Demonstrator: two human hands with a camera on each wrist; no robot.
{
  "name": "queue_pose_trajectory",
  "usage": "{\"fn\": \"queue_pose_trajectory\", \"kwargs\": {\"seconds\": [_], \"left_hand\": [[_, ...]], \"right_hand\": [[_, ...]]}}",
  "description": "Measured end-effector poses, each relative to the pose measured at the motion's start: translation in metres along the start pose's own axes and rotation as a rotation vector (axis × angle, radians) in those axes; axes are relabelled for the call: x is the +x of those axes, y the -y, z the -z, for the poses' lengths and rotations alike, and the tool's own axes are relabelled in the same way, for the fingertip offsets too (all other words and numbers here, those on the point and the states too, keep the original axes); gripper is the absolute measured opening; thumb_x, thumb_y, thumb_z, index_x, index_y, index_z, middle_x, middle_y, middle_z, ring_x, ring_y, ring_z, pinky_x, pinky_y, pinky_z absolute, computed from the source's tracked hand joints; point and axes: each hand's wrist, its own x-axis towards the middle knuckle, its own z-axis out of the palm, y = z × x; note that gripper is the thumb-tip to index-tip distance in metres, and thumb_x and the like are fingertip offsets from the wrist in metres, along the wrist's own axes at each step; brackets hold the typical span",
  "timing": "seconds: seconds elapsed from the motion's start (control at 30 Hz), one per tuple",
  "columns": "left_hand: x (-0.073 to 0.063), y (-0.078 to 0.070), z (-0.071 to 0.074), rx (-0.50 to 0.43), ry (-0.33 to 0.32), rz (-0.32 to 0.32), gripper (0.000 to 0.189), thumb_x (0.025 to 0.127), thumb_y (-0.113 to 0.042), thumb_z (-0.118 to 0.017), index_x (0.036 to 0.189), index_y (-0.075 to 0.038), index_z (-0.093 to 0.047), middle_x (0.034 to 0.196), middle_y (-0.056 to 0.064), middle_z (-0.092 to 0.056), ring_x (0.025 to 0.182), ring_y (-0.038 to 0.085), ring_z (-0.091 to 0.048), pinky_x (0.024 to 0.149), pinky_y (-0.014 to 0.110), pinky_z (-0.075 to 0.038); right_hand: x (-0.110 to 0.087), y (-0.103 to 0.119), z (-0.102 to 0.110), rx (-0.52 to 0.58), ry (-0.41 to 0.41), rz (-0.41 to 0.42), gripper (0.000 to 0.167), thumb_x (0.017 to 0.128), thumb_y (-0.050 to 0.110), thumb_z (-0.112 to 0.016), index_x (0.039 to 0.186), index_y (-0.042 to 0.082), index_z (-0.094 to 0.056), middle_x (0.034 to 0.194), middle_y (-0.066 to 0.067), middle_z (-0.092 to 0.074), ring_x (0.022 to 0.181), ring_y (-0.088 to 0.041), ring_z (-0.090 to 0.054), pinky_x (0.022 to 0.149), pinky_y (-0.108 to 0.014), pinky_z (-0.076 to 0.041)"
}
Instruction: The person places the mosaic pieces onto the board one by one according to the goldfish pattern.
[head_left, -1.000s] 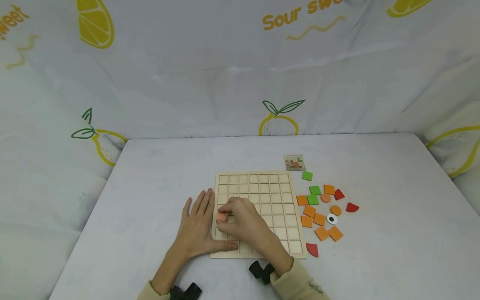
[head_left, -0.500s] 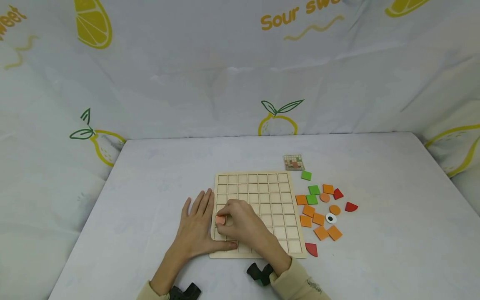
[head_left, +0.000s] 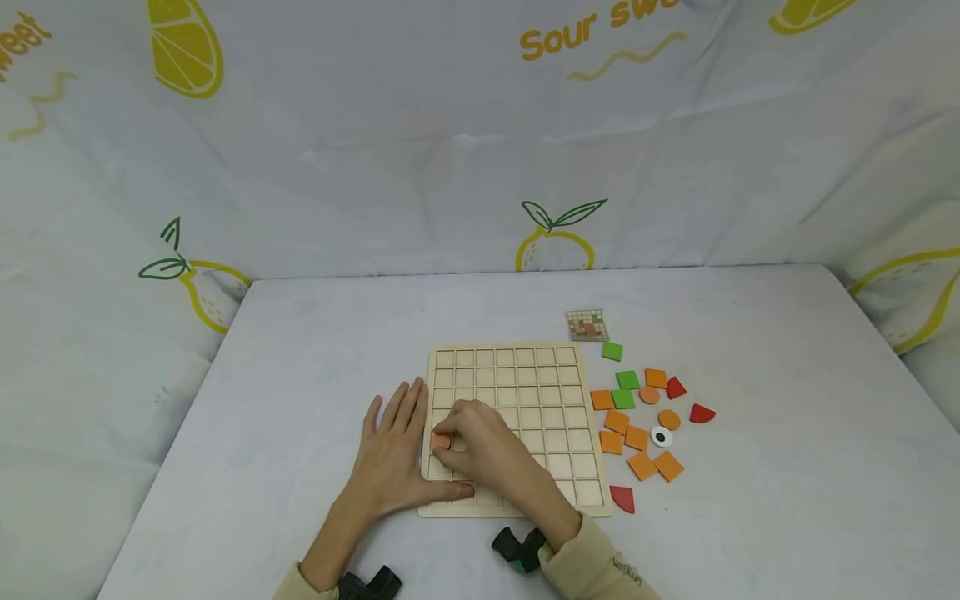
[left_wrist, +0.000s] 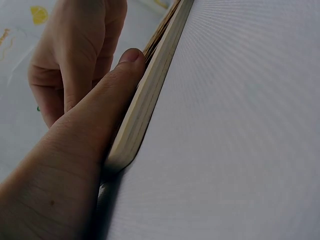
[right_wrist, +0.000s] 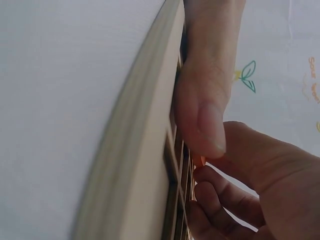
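A pale wooden grid board [head_left: 528, 417] lies on the white table. My left hand [head_left: 390, 467] lies along its left edge, fingers straight and thumb reaching over the near left part of the board. In the left wrist view that thumb [left_wrist: 112, 80] rests at the board's edge. Over the leftmost column, my right hand [head_left: 487, 446] pinches a small orange wooden piece [head_left: 441, 440] between thumb and forefinger, low at the grid. Only a sliver of the piece shows in the right wrist view, and the fingers hide part of its outline.
Right of the board lie several orange squares [head_left: 636, 437], green squares [head_left: 627, 380], orange discs [head_left: 670, 419], red quarter-round pieces [head_left: 622, 498] and a white eye disc [head_left: 662, 437]. A small printed pattern card [head_left: 587, 325] lies beyond the board's far right corner.
My right hand has shifted slightly toward the near side along the left column, still pinching the orange piece. The left hand keeps its place on the board.
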Motion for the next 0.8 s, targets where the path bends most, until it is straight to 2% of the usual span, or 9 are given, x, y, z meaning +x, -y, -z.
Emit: {"fn": "queue_pose_trajectory", "kwargs": {"seconds": [0.2, 0.47, 0.8], "left_hand": [[-0.0001, -0.0005, 0.0008, -0.003, 0.004, 0.002, 0.146, 0.062, -0.095, -0.062, 0.164, -0.003, -0.013, 0.174, 0.012, -0.013, 0.161, 0.032, -0.013, 0.126, 0.061, -0.006], [-0.0004, -0.0008, 0.0009, 0.002, 0.007, 0.005, 0.145, 0.062, -0.092, -0.065, 0.164, -0.003, -0.013, 0.174, 0.012, -0.012, 0.161, 0.032, -0.013, 0.126, 0.062, -0.007], [-0.0002, 0.0000, 0.0007, 0.004, -0.018, -0.006, 0.146, 0.061, -0.097, -0.059, 0.163, -0.003, -0.016, 0.173, 0.012, -0.015, 0.161, 0.033, -0.016, 0.126, 0.062, -0.008]], "right_hand": [[-0.0003, -0.0007, -0.0005, -0.022, 0.003, -0.007, 0.010, 0.089, 0.008, -0.078, 0.096, 0.001, -0.081, 0.082, -0.002, -0.068, 0.072, -0.010, -0.054, 0.065, -0.017, -0.043], [-0.0006, -0.0006, -0.0001, -0.029, 0.001, 0.003, 0.011, 0.089, 0.009, -0.079, 0.096, 0.001, -0.081, 0.082, -0.001, -0.066, 0.070, -0.009, -0.051, 0.064, -0.017, -0.042], [-0.0011, 0.0010, 0.0006, -0.054, 0.009, -0.001, 0.013, 0.088, 0.011, -0.080, 0.097, 0.001, -0.081, 0.084, -0.002, -0.067, 0.074, -0.012, -0.054, 0.068, -0.018, -0.044]]}}
